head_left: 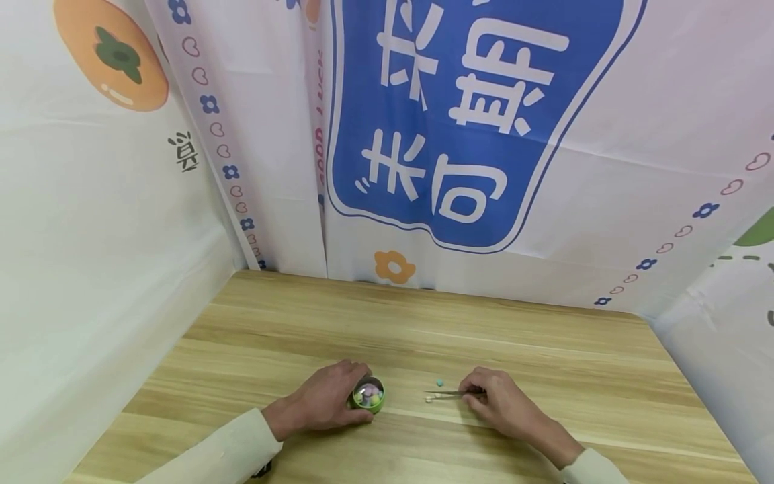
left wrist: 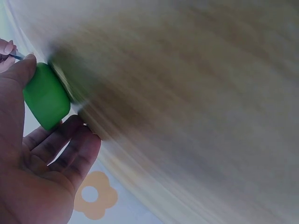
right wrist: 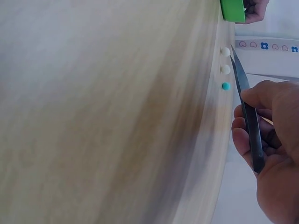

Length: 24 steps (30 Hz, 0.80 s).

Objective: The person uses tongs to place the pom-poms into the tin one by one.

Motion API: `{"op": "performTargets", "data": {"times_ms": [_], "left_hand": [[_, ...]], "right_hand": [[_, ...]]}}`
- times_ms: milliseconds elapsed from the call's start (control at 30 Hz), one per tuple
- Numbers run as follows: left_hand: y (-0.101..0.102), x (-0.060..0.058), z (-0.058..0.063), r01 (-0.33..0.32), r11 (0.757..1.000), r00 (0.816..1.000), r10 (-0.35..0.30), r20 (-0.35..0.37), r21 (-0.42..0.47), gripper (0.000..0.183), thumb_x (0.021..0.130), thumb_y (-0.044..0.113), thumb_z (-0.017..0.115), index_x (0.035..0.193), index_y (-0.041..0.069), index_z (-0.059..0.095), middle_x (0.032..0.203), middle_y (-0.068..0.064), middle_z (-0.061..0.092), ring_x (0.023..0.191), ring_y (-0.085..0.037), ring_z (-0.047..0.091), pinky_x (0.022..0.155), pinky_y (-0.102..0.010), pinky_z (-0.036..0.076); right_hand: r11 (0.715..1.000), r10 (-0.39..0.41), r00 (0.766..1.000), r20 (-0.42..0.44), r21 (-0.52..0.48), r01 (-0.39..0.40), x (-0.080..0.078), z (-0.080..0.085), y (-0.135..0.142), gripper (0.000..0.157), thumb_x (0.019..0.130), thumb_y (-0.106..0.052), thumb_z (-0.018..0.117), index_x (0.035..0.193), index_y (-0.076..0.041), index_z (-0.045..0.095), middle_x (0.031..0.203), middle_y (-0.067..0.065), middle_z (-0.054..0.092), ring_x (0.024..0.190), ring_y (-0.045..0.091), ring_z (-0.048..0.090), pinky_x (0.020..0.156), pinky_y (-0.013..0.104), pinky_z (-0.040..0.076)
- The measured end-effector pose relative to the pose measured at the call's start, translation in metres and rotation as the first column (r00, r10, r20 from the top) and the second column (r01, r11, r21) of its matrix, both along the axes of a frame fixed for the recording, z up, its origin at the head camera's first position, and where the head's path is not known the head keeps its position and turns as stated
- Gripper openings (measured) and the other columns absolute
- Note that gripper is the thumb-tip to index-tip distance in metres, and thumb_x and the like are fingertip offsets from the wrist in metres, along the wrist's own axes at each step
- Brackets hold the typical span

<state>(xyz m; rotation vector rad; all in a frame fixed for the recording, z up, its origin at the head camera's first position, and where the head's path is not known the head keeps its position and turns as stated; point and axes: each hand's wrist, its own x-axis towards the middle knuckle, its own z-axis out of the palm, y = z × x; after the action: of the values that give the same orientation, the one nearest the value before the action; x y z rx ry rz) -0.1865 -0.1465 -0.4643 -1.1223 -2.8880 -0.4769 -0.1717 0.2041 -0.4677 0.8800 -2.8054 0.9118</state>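
My left hand point(head_left: 329, 396) grips a small round green container point(head_left: 369, 395) that stands on the table, thumb on the near side and fingers around the far side. Several pastel balls point(head_left: 370, 392) lie inside it. The left wrist view shows the container's green outer wall point(left wrist: 46, 95). In my right hand point(head_left: 502, 403), dark metal tweezers point(right wrist: 250, 114) are pinched between thumb and fingers, tips pointing toward the container. By the tips, two whitish balls point(right wrist: 225, 69) and one teal ball point(right wrist: 226, 86) rest on the table. Whether the tips touch a ball I cannot tell.
The wood-grain table point(head_left: 290, 323) spreads around both hands. A printed cloth point(head_left: 278, 148) with blue and white lettering hangs behind its far edge, and white cloth walls point(head_left: 97, 269) stand at the sides. Something dark point(head_left: 262, 470) shows beside the left sleeve.
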Motion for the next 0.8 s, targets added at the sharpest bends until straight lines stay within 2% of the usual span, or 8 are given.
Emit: {"op": "performTargets", "data": {"times_ms": [400, 800], "left_hand": [[-0.0003, 0.0010, 0.0008, 0.004, 1.000, 1.000, -0.004, -0.006, 0.005, 0.053, 0.081, 0.052, 0.076, 0.114, 0.015, 0.058, 0.097, 0.005, 0.061, 0.085, -0.006, 0.055, 0.070, -0.025, 0.049], [0.0003, 0.0006, -0.0001, -0.004, 1.000, 1.000, 0.004, -0.011, 0.004, 0.054, 0.080, 0.053, 0.076, 0.114, 0.016, 0.057, 0.096, 0.005, 0.060, 0.084, -0.006, 0.054, 0.069, -0.025, 0.048]], "right_hand": [[1.000, 0.000, 1.000, -0.031, -0.003, 0.000, 0.0013, -0.0014, 0.0004, 0.010, 0.086, -0.004, 0.071, 0.092, -0.011, 0.072, 0.089, -0.005, 0.069, 0.081, 0.000, 0.061, 0.070, 0.021, 0.053], [1.000, 0.019, 0.999, -0.025, 0.000, -0.019, -0.0009, -0.0029, -0.0005, 0.010, 0.086, -0.004, 0.071, 0.090, -0.013, 0.071, 0.089, -0.005, 0.068, 0.081, -0.001, 0.060, 0.069, 0.020, 0.053]]}}
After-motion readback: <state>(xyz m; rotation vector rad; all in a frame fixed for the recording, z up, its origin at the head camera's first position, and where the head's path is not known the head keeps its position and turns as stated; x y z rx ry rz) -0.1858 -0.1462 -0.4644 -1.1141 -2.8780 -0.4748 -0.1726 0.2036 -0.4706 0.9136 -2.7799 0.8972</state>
